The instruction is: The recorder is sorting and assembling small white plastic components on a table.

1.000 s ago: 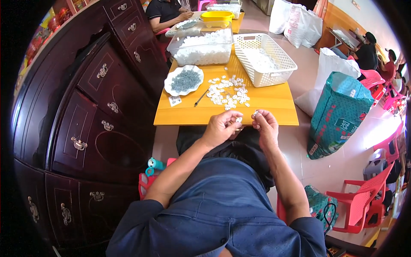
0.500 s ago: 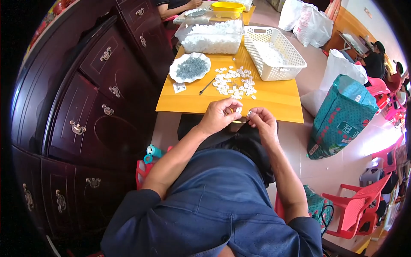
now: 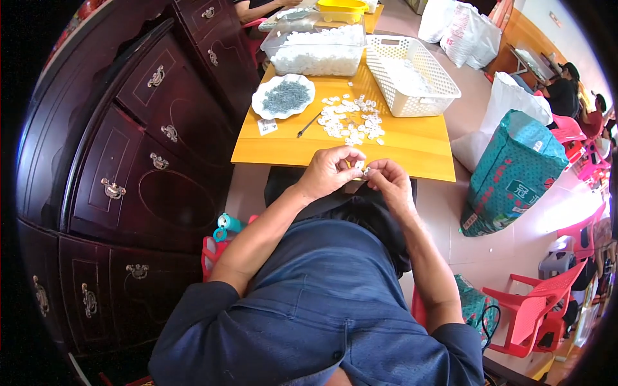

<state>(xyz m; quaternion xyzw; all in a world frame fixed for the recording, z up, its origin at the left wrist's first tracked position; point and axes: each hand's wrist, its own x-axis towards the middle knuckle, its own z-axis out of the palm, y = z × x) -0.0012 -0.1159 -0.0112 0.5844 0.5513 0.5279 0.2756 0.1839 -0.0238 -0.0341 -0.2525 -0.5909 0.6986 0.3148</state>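
My left hand [image 3: 330,170] and my right hand [image 3: 388,181] meet over the near edge of the yellow table [image 3: 412,149], fingertips pinched together on a small white piece [image 3: 362,170]. Just beyond them lies a pile of small white pieces [image 3: 351,120]. A white plate [image 3: 283,97] of small grey parts sits at the table's left, with a thin dark tool [image 3: 308,125] beside it. What exactly each fingertip grips is too small to make out.
A white lattice basket [image 3: 412,74] and a clear tub [image 3: 315,50] of white pieces stand at the table's far side. A dark wooden cabinet [image 3: 135,141] runs along the left. A green sack [image 3: 512,174], red plastic chairs [image 3: 537,309] and other people [image 3: 566,90] are on the right.
Both hands stay joined at the table's near edge, with only slight finger movement. The view has shifted a little, so the table sits higher in the picture.
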